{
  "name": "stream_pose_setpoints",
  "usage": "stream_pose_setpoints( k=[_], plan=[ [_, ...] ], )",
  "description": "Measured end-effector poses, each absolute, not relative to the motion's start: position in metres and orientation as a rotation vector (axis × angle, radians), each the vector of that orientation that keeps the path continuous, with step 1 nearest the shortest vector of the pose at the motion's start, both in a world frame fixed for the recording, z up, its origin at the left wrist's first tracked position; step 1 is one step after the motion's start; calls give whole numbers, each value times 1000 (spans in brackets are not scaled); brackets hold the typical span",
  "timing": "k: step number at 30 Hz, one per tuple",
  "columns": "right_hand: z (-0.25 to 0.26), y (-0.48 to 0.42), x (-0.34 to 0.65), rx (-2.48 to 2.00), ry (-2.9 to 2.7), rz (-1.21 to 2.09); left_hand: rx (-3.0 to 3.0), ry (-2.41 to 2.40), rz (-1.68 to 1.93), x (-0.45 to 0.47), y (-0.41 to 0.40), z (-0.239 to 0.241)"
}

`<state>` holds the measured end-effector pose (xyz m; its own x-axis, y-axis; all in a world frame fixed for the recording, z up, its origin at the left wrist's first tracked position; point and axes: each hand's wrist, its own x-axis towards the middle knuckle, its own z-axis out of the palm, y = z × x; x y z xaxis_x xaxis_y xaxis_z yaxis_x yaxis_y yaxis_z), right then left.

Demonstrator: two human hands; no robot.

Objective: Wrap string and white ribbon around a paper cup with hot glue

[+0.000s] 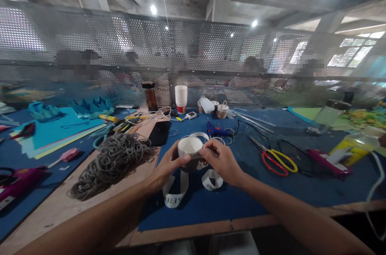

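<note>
A small white paper cup (pixel 190 146) is held upright over the blue work mat, its open top facing me. The lower part of its wall looks darker. My left hand (pixel 169 162) is closed around the cup's left side, thumb across the front. On the right, my right hand (pixel 224 162) pinches the cup near its rim; its fingertips are partly hidden. Below the left hand is a looped white paper strip (pixel 173 200) with printed letters. A second curled white strip (pixel 212 182) lies under the right hand.
A bundle of grey cord (pixel 111 162) and a phone (pixel 159 133) lie left. A blue glue gun (pixel 217 129) is behind the cup. Scissors (pixel 276 158) and a magenta tool (pixel 328 162) lie right. Stacked cups (pixel 181 98) and a jar (pixel 150 96) stand before the perforated screen (pixel 193 58).
</note>
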<state>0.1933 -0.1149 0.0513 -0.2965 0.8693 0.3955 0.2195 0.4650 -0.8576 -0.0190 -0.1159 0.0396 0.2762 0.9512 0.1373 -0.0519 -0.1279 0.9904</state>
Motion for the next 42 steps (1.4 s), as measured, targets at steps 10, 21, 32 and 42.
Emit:
stream_pose_setpoints(
  k=[10,21,32,42],
  plan=[
    [52,-115,194,-963,-1818,787,1405,929,1112,-19,-115,40],
    [52,-114,194,-954,-1813,790,1364,906,1115,-21,-112,33],
    [55,-113,200,-879,-1841,912,1188,818,1097,-23,-105,30],
    [54,-113,198,-913,-1857,903,1211,859,1105,-24,-106,30]
  ],
)
